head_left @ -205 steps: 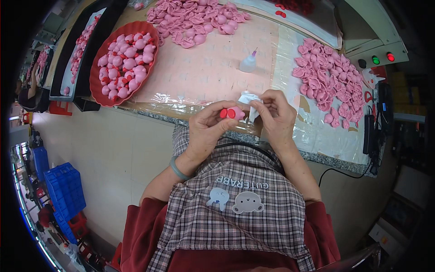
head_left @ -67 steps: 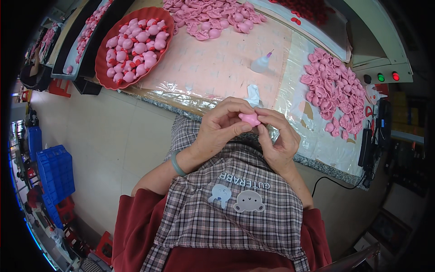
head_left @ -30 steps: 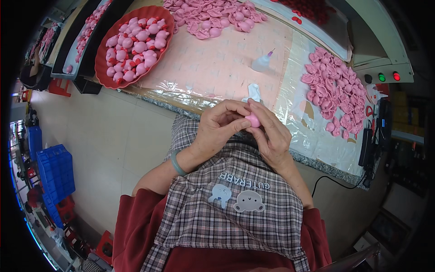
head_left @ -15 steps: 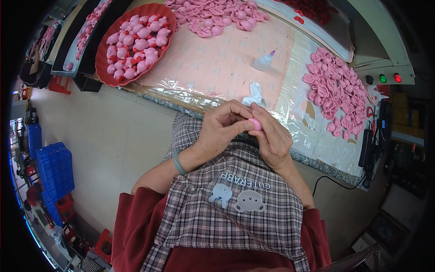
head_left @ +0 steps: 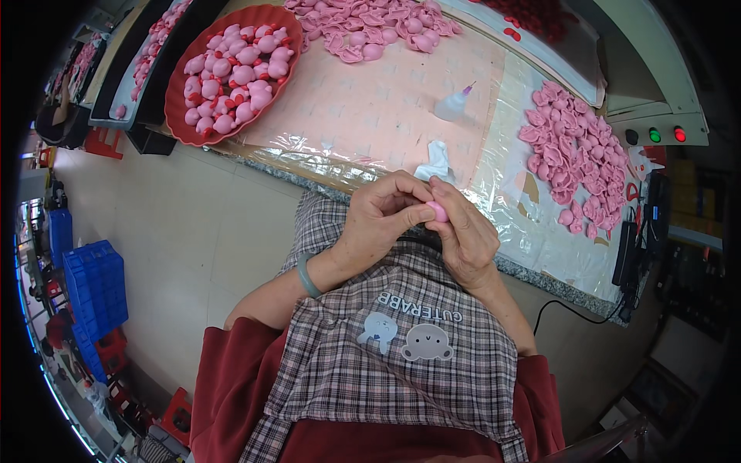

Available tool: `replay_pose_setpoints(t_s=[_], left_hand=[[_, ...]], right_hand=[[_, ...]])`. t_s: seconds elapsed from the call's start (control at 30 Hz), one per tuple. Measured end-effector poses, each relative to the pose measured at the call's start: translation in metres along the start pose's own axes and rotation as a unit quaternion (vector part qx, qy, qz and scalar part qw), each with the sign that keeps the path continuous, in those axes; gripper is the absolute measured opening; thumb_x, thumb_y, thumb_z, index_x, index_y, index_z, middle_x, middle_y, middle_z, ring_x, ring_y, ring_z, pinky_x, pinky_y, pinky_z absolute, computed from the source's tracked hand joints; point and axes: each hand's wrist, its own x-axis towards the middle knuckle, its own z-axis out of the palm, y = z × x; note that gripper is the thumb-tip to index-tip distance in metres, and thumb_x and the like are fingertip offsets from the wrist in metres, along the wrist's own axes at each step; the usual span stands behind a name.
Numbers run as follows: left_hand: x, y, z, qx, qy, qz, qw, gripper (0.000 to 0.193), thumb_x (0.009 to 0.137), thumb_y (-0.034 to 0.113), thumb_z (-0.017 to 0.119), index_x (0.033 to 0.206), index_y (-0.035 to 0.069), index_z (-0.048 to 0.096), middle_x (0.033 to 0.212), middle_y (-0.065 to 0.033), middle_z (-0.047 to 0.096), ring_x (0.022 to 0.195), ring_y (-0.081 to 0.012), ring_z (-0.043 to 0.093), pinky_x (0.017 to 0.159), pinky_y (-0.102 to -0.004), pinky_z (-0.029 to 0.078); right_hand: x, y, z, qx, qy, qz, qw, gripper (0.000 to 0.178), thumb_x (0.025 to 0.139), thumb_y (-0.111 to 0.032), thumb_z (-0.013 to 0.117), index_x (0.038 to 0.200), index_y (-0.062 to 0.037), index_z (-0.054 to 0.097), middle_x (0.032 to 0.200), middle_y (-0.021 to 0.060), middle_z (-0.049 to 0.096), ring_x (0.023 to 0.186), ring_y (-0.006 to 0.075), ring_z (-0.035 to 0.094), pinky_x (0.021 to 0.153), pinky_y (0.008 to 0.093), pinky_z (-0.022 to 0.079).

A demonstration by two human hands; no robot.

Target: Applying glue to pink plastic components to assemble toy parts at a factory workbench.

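Note:
Between my two hands, close to the table's front edge, is a small rounded pink piece (head_left: 438, 211), mostly covered by fingers. My left hand (head_left: 384, 214) pinches it with thumb and forefinger; a pale green bangle rings that wrist. From the other side my right hand (head_left: 468, 235) has its fingers curled round the same piece. Just beyond the hands lies a crumpled white cloth or tissue (head_left: 434, 159). A small squeeze bottle (head_left: 451, 105) with a thin purple tip stands farther back on the table.
A red scalloped bowl (head_left: 176, 99) of pink and red figures stands at the left. Pink ruffled pieces (head_left: 378, 29) lie at the back, with another heap (head_left: 575, 150) at the right. A machine panel (head_left: 656, 127) has lit green and red buttons. Blue crates (head_left: 95, 289) stand on the floor.
The whole view has shifted very slightly. Both hands keep the same grip on the pink piece, with no clear movement.

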Motion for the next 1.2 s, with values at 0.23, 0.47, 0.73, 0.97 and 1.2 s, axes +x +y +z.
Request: replay_pose_setpoints(t_s=[0.23, 0.47, 0.73, 0.97, 1.2], left_hand=[[0.001, 0.0, 0.0, -0.002, 0.008, -0.01, 1.0, 0.014, 0.088, 0.0, 0.066, 0.101, -0.002, 0.061, 0.098, -0.0063, 0.063, 0.09, -0.0122, 0.064, 0.083, -0.0248, 0.054], [0.006, 0.001, -0.002, 0.11, 0.02, 0.085, 0.99, 0.013, 0.085, 0.002, 0.07, 0.096, 0.0, 0.064, 0.1, -0.0076, 0.064, 0.088, -0.0132, 0.065, 0.077, -0.0251, 0.055], [0.007, 0.011, 0.003, 0.126, 0.032, 0.092, 0.987, 0.031, 0.084, 0.003, 0.073, 0.112, 0.001, 0.06, 0.108, -0.0072, 0.063, 0.098, -0.0153, 0.063, 0.085, -0.0279, 0.055], [0.005, 0.006, 0.001, -0.039, -0.023, -0.051, 0.998, 0.034, 0.087, 0.001, 0.068, 0.119, -0.002, 0.057, 0.116, -0.011, 0.061, 0.109, -0.0175, 0.06, 0.091, -0.0296, 0.053], [0.004, 0.005, -0.003, 0.018, -0.009, 0.003, 1.0, 0.027, 0.088, -0.003, 0.065, 0.114, -0.002, 0.06, 0.117, -0.0109, 0.061, 0.105, -0.0166, 0.062, 0.091, -0.0287, 0.053]], right_hand=[[0.001, 0.002, 0.0, 0.005, -0.004, 0.004, 1.0, 0.037, 0.084, -0.013, 0.07, 0.117, 0.0046, 0.062, 0.109, 0.0212, 0.068, 0.099, 0.0333, 0.069, 0.082, 0.0354, 0.057], [0.011, 0.004, -0.008, -0.013, -0.046, -0.002, 0.999, 0.042, 0.077, -0.003, 0.074, 0.117, 0.001, 0.064, 0.114, 0.0176, 0.064, 0.1, 0.0293, 0.066, 0.079, 0.0349, 0.058], [0.005, -0.004, -0.011, 0.034, -0.003, 0.102, 0.994, 0.045, 0.069, 0.001, 0.079, 0.113, -0.0045, 0.069, 0.1, 0.0099, 0.059, 0.089, 0.0215, 0.059, 0.077, 0.0291, 0.05], [-0.001, -0.006, -0.006, 0.146, 0.016, 0.186, 0.972, 0.041, 0.071, -0.001, 0.079, 0.11, -0.0026, 0.068, 0.102, 0.0092, 0.059, 0.096, 0.0186, 0.057, 0.082, 0.0281, 0.047], [0.007, -0.008, -0.016, 0.091, -0.022, 0.15, 0.984, 0.034, 0.076, 0.002, 0.074, 0.109, -0.001, 0.067, 0.105, 0.0134, 0.063, 0.097, 0.0212, 0.062, 0.083, 0.0296, 0.049]])
